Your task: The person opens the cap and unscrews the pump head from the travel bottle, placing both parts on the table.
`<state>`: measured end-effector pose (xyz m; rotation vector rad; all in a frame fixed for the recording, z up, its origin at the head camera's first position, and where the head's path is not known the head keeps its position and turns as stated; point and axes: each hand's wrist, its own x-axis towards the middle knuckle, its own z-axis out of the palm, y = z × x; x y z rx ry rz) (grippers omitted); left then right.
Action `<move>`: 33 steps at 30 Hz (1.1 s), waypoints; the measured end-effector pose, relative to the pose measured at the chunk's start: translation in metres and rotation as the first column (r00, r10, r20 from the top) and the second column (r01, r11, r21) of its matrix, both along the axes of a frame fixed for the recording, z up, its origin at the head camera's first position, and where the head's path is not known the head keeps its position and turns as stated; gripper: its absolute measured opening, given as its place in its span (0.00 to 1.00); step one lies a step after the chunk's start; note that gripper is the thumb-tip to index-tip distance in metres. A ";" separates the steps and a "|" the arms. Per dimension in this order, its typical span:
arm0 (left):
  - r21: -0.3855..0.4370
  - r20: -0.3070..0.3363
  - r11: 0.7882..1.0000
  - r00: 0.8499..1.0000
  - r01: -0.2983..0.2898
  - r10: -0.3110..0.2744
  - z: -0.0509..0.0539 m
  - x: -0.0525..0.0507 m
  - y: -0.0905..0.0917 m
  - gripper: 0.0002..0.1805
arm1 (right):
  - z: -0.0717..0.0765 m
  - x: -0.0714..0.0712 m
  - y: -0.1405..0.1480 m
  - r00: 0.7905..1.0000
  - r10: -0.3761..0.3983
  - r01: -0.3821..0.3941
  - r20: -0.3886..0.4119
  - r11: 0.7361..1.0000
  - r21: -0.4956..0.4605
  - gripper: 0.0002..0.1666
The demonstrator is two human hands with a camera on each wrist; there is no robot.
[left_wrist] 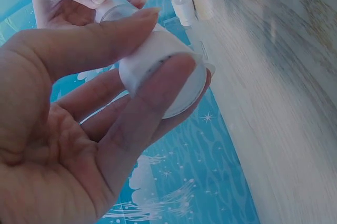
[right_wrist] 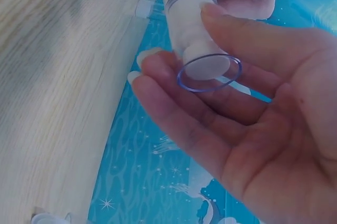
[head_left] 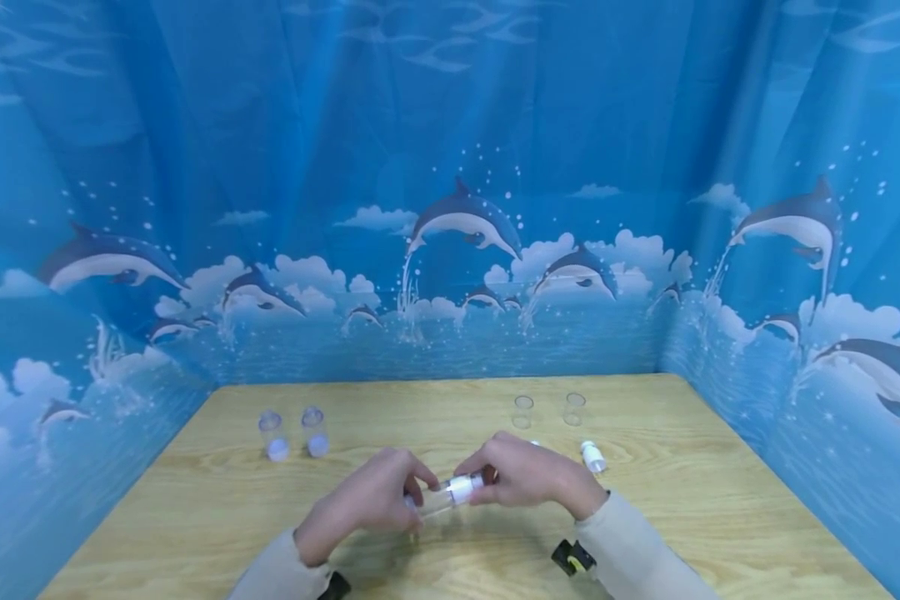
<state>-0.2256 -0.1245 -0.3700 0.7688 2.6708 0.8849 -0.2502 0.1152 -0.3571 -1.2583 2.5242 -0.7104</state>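
Both hands hold a small clear pump bottle [head_left: 441, 500] tilted above the table, near its front middle. My left hand [head_left: 375, 492] grips the body end; in the left wrist view its thumb and fingers surround the bottle's white base [left_wrist: 150, 55]. With thumb and fingers my right hand [head_left: 528, 471] holds the other end, where a white pump head [right_wrist: 192, 26] sits. A clear round rim [right_wrist: 238, 66] surrounds the pump's tip in the right wrist view. Part of the bottle is covered by fingers.
Two clear bottle bodies with white bottoms [head_left: 273, 437] [head_left: 315, 432] stand at the left. Two clear caps [head_left: 522, 412] [head_left: 574, 410] stand at the back right. A white pump head [head_left: 593, 457] lies nearer, another mostly behind my right hand. A dolphin-print curtain [head_left: 450, 333] surrounds the wooden table [head_left: 420, 408].
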 end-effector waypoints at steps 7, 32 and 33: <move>0.028 0.009 1.000 1.000 -0.003 0.003 0.001 0.001 0.003 0.28 | 0.002 -0.003 0.006 1.000 0.020 -0.020 -0.001 0.999 -0.028 0.18; 0.032 0.065 0.989 0.987 -0.147 0.144 0.002 -0.013 -0.024 0.28 | 0.024 -0.016 0.048 0.983 -0.158 0.150 -0.098 0.985 -0.082 0.19; 0.017 0.056 0.988 0.987 -0.152 0.150 0.002 -0.013 -0.023 0.28 | 0.023 -0.016 0.047 0.981 -0.157 0.150 -0.110 0.986 -0.075 0.20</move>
